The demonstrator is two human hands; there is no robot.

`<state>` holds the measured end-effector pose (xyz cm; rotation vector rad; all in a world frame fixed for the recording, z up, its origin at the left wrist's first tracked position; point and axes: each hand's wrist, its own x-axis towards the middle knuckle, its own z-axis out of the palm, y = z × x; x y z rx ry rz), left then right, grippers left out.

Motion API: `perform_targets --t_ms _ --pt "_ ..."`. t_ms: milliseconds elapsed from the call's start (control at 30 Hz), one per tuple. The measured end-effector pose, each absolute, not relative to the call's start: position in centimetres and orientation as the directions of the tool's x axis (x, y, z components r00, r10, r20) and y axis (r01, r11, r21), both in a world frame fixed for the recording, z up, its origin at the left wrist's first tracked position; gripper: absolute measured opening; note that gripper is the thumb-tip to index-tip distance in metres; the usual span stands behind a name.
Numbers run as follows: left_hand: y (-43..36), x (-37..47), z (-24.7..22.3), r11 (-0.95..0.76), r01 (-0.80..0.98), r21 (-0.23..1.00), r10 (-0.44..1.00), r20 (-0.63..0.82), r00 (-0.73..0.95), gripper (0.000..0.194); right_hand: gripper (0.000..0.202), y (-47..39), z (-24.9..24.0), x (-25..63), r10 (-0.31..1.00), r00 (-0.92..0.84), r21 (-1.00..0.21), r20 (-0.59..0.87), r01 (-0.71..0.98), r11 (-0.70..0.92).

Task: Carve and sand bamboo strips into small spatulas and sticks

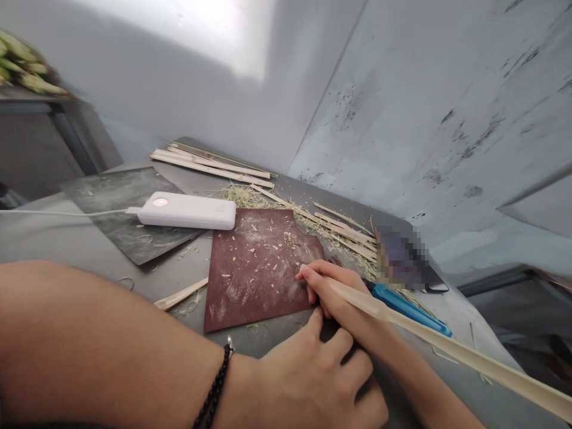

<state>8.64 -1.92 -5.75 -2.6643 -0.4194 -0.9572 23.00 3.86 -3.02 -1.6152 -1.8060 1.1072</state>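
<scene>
A long pale wooden strip [447, 344] runs from the lower right edge to the dark red sheet. My right hand [339, 292] pinches its tip over the sheet's right edge. My left hand [319, 372], with a black cord bracelet [217, 384] at the wrist, lies nearer to me, its fingers curled down and a fingertip by my right hand. What is under those fingers is hidden. The dark red sheet [254, 268], perhaps sandpaper, carries pale shavings and dust. Just beyond my right wrist is a blue handle [411, 310].
A white power bank [190, 210] with a cable overlaps a grey sheet [134, 238] and the red sheet's corner. Pale strips [210, 164] and shavings [254, 195] lie near the wall. At right is a blurred-out item [400, 259]; green pieces [27, 65] sit far left.
</scene>
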Motion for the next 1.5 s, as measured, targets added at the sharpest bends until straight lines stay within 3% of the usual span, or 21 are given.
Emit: perform_targets --t_ms 167,367,533,1500 --pt "-1.9 8.5 -5.8 -0.920 0.362 -0.152 0.177 0.663 0.727 0.030 0.032 3.7 -2.7 22.8 0.971 -0.186 -0.780 -0.148 0.625 0.001" --pt "-2.0 8.5 -5.7 -0.917 0.368 -0.155 0.183 0.656 0.732 0.028 0.031 3.4 -2.2 22.8 0.954 -0.299 -0.687 -0.010 0.695 0.211" --pt "-2.0 8.5 -5.6 -0.917 0.368 -0.152 0.186 0.653 0.734 0.027 0.030 3.5 -2.2 23.0 0.938 -0.346 -0.645 0.015 0.714 0.274" --pt "-1.9 8.1 -5.6 -0.942 0.320 -0.098 0.191 0.629 0.754 0.028 0.034 3.5 -1.9 22.8 0.932 -0.362 -0.607 -0.012 0.744 0.281"
